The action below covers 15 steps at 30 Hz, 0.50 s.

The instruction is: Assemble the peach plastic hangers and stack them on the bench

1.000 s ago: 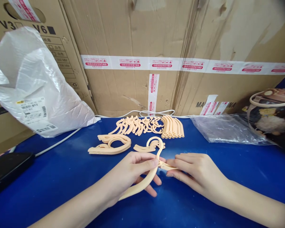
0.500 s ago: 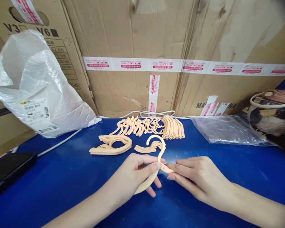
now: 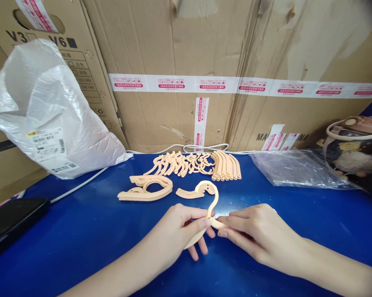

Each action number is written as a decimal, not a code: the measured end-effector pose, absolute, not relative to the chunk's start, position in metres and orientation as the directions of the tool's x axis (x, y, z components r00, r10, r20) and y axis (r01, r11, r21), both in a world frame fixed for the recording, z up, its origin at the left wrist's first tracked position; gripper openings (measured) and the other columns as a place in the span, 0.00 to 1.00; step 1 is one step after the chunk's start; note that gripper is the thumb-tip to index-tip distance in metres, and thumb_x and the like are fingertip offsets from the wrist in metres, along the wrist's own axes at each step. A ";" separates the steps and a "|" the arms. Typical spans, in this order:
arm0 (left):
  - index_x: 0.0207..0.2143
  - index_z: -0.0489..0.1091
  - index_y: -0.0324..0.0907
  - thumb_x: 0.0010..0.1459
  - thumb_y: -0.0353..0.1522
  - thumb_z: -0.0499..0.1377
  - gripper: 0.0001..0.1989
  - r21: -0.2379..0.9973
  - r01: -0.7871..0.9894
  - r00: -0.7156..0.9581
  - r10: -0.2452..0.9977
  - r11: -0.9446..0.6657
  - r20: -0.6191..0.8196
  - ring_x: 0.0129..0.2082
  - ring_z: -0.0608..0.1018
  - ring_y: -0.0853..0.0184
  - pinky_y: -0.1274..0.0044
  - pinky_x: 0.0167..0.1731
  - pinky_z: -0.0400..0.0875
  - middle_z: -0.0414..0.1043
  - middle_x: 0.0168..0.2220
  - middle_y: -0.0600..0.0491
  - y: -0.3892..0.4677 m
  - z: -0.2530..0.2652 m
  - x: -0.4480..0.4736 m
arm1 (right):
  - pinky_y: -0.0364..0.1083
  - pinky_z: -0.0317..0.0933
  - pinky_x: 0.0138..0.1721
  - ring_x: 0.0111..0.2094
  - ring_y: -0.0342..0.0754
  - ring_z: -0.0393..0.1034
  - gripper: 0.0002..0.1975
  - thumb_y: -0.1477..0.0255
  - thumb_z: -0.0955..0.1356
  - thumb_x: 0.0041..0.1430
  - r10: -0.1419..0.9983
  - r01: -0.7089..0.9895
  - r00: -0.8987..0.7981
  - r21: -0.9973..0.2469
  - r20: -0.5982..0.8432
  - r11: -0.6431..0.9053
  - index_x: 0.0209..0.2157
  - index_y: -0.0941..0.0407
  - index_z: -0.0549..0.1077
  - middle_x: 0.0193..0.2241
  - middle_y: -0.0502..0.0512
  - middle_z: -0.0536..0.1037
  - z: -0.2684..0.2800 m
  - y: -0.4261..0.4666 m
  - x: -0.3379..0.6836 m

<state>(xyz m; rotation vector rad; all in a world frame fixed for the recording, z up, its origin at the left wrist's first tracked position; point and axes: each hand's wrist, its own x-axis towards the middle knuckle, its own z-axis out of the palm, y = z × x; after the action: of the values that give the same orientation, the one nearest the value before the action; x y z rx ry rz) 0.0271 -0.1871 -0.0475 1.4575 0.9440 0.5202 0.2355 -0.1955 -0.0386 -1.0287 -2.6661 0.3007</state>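
Note:
Between my hands is a cream plastic folding hanger [image 3: 214,202], its hook curving upward and its arms spreading to either side. My left hand [image 3: 182,231] pinches it at the joint under the hook, thumb on top, the other fingers behind. My right hand [image 3: 260,233] grips the end of the short right arm between thumb and fingers. Just beyond the hook lies a loose curved hanger piece [image 3: 188,194], partly covered by the hook. Folded hangers [image 3: 148,196] are stacked to its left.
Several loose hook parts [image 3: 179,163] and a row of hanger arms [image 3: 226,165] lie farther back. A white mailing bag [image 3: 49,111] and black phone-like device [image 3: 15,227] are left. A clear plastic bag [image 3: 297,169] lies right. Cardboard boxes [image 3: 173,49] stand behind the blue table [image 3: 111,239].
The hanger has turned slightly in my hands, and its hook sits a little lower and to the right. Both hands keep their hold.

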 end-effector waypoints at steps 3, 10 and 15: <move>0.29 0.68 0.39 0.63 0.40 0.47 0.18 0.887 0.453 0.506 0.845 -0.089 -0.174 0.16 0.67 0.72 0.80 0.19 0.63 0.66 0.21 0.56 -0.191 -0.045 0.028 | 0.42 0.54 0.27 0.26 0.42 0.70 0.15 0.69 0.57 0.69 0.676 0.614 -0.718 -0.305 0.165 0.728 0.40 0.52 0.74 0.27 0.48 0.76 -0.041 -0.194 0.236; 0.27 0.64 0.42 0.63 0.39 0.51 0.14 0.588 0.703 0.486 0.874 -0.400 0.014 0.24 0.68 0.68 0.78 0.25 0.52 0.68 0.25 0.56 -0.196 -0.040 0.029 | 0.46 0.56 0.33 0.31 0.47 0.67 0.11 0.64 0.64 0.64 0.641 0.638 -0.657 -0.162 0.396 0.753 0.33 0.55 0.72 0.29 0.53 0.75 -0.044 -0.187 0.241; 0.24 0.63 0.42 0.62 0.39 0.53 0.15 0.575 0.699 0.505 0.863 -0.425 0.023 0.22 0.67 0.68 0.78 0.24 0.50 0.67 0.23 0.57 -0.197 -0.040 0.029 | 0.48 0.58 0.37 0.36 0.48 0.65 0.10 0.65 0.65 0.62 0.607 0.655 -0.595 -0.119 0.528 0.746 0.41 0.55 0.72 0.38 0.56 0.74 -0.041 -0.186 0.247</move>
<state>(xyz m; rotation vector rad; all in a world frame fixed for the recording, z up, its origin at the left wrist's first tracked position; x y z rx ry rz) 0.0288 -0.1971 -0.0396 2.2496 1.2783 0.4334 0.2467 -0.1859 -0.0406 -0.9492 -2.3930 -0.1177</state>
